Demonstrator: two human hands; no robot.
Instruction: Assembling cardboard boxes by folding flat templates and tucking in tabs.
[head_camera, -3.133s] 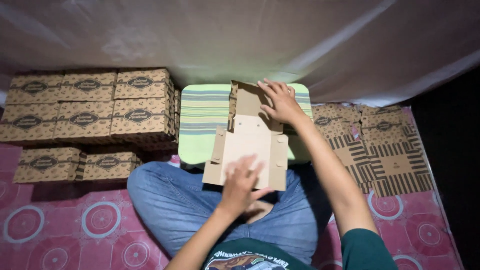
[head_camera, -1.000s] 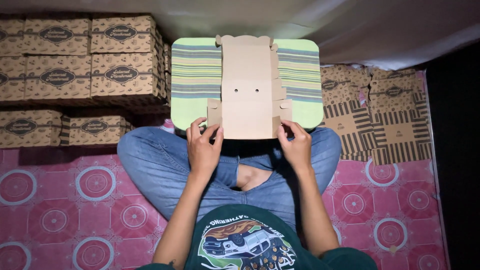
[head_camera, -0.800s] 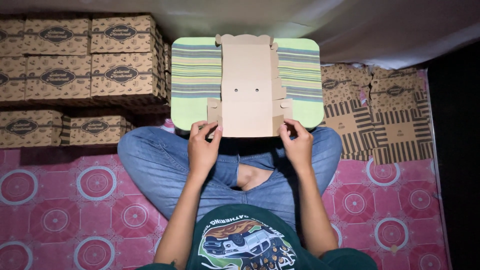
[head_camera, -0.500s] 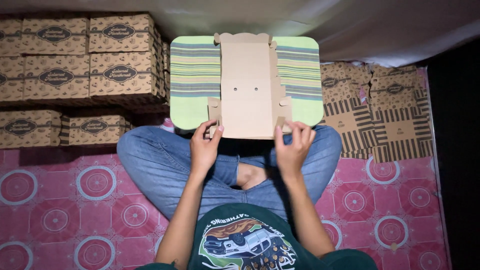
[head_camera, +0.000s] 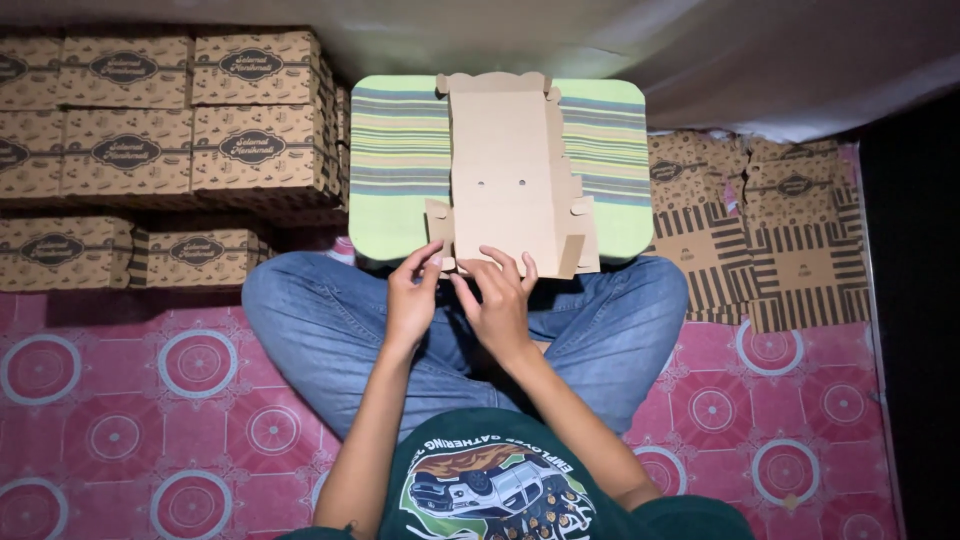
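Note:
A flat, unfolded brown cardboard box blank lies on a small green striped table in front of my crossed legs. My left hand pinches the blank's near left corner flap. Beside it, my right hand presses its fingers on the near edge of the blank, left of centre. The blank's side flaps on the right stand slightly raised.
Folded printed cardboard boxes are stacked at the left, in rows against the wall. A pile of flat printed box blanks lies on the floor at the right. Pink patterned floor mat surrounds me. A pale cloth wall hangs behind the table.
My right hand slid left along the near edge from the right corner, ending beside my left hand. The blank stays flat on the table.

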